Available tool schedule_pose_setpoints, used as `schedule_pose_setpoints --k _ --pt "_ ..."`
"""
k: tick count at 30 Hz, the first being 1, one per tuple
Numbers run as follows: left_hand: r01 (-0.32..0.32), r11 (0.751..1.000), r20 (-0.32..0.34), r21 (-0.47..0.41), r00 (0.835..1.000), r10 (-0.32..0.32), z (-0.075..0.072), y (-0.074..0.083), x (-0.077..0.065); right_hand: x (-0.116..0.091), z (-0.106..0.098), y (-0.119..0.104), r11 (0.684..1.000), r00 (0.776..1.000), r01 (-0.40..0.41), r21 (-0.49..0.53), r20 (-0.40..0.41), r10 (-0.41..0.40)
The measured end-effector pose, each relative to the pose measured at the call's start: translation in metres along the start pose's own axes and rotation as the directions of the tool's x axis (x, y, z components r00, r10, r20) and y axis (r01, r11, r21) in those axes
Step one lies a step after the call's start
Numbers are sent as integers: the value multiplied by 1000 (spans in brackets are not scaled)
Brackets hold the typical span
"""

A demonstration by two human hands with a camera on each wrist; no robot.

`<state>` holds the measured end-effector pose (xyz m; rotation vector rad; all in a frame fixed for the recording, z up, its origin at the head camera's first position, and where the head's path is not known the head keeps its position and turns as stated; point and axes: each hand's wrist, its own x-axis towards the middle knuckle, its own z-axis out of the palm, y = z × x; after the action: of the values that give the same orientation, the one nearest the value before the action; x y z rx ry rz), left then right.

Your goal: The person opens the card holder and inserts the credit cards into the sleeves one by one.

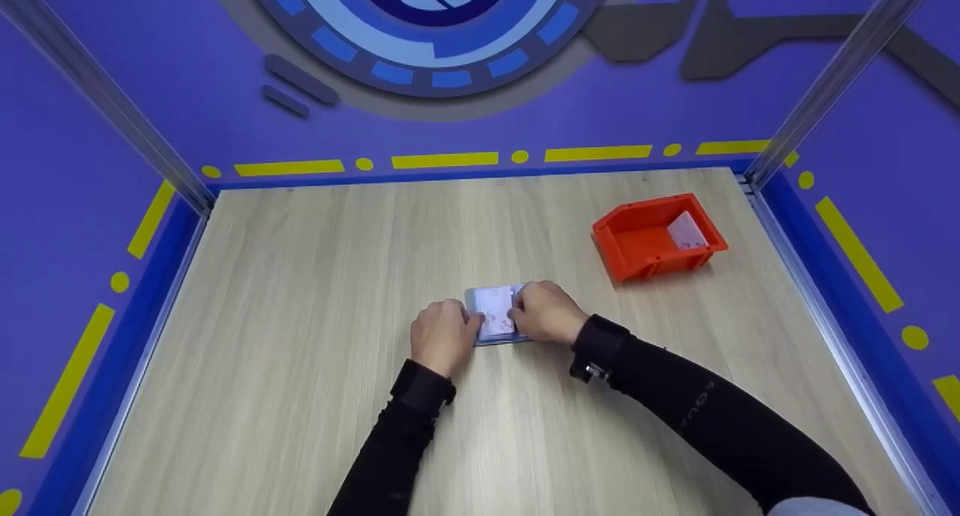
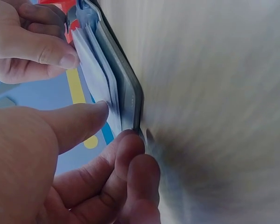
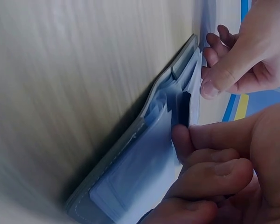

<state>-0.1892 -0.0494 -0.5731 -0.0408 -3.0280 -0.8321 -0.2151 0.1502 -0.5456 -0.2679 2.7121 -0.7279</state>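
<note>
A small card holder (image 1: pixel 491 342) with a grey cover and clear sleeves lies spread on the table, a white card with pinkish print (image 1: pixel 496 310) on its left half. My left hand (image 1: pixel 441 337) grips the holder's left edge. In the left wrist view the thumb (image 2: pixel 84 122) presses the sleeves (image 2: pixel 100 70), with curled fingers at the cover's edge. From the right, my right hand (image 1: pixel 551 312) pinches the printed card's near edge. The right wrist view shows thumb and forefinger (image 3: pixel 182 140) at that edge, beside the right-hand sleeves (image 3: pixel 135 172). The fingers hide part of the card.
An orange-red plastic bin (image 1: pixel 637 250) stands on the table to the right, farther back. Inside it a similar printed card (image 1: pixel 686 231) leans against the wall. Blue-purple panels (image 1: pixel 480 130) enclose the wooden tabletop (image 1: pixel 315 276) at the back and sides.
</note>
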Motion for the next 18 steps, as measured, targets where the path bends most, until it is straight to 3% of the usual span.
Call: schedule_pose_setpoints --k 18 --pt "-22 1000 -21 -2 1000 22 0 1 -2 -1 0 -3 999 999 36 -34 1 -36"
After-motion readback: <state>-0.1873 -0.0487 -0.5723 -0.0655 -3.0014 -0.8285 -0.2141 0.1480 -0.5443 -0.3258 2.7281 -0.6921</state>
